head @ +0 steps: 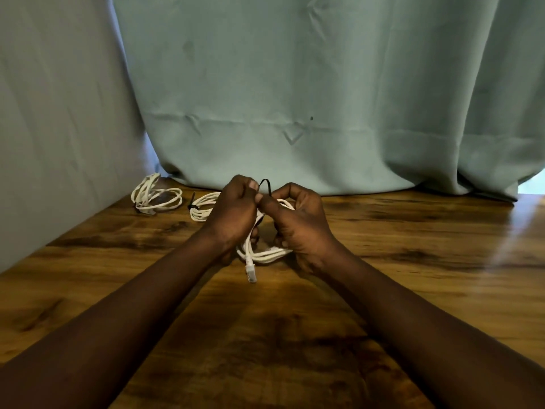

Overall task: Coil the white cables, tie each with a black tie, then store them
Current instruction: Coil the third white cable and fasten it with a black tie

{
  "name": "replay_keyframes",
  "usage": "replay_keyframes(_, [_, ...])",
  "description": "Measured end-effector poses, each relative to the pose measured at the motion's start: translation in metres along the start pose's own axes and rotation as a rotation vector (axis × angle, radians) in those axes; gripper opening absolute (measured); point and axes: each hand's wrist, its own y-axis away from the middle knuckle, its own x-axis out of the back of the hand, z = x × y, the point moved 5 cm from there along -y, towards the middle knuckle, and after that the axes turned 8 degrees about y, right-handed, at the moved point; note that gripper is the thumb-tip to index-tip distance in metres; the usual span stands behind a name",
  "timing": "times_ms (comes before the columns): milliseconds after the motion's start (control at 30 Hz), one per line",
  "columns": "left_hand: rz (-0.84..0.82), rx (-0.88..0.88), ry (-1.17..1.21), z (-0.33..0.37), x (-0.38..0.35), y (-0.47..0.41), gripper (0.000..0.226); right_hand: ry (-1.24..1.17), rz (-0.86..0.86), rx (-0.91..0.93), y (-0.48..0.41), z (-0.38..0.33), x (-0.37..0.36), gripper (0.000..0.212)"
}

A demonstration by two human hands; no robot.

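A coiled white cable [267, 255] hangs between my two hands above the wooden table [413, 246], its clear plug end [251, 273] dangling toward me. My left hand [233, 214] and my right hand [298, 222] meet over the coil, fingers curled, pinching a black tie [266, 185] that loops up between the thumbs. Two other white coils lie at the back left: one [202, 208] carries a black tie [192, 203], partly hidden behind my left hand; the other [154, 196] lies near the wall.
A pale teal curtain [324, 98] hangs along the far edge of the table. A grey wall [59, 128] bounds the left side. Bare wooden surface stretches to the right and toward me.
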Motion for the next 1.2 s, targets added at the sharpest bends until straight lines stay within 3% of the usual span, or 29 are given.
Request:
replay_keyframes(167, [0.056,-0.231,-0.197,0.011,0.011,-0.002,0.014,0.038,-0.027,-0.060,-0.004,-0.001,-0.004,0.022])
replay_keyframes(333, [0.110,-0.287,-0.250,0.012,0.014,-0.002,0.017,0.051,-0.021,-0.110,-0.006,-0.001,-0.003,0.017])
replay_keyframes(500, [0.107,-0.113,-0.015,0.002,0.025,-0.014,0.018,-0.062,-0.025,-0.199,-0.003,0.001,0.000,0.010])
replay_keyframes(600, [0.161,-0.026,0.051,-0.005,0.029,-0.022,0.019,-0.029,-0.059,-0.255,0.002,0.004,-0.008,0.018])
replay_keyframes(900, [0.289,-0.045,-0.029,-0.004,0.034,-0.021,0.018,-0.017,-0.011,-0.236,-0.002,0.020,-0.023,0.008])
replay_keyframes(1067, [0.187,0.171,0.468,-0.001,0.023,-0.013,0.018,-0.059,0.050,-0.189,-0.002,0.021,-0.016,0.005])
replay_keyframes(1200, [-0.024,0.366,0.523,0.000,0.018,-0.005,0.020,-0.104,0.056,-0.146,-0.005,0.017,-0.012,0.025])
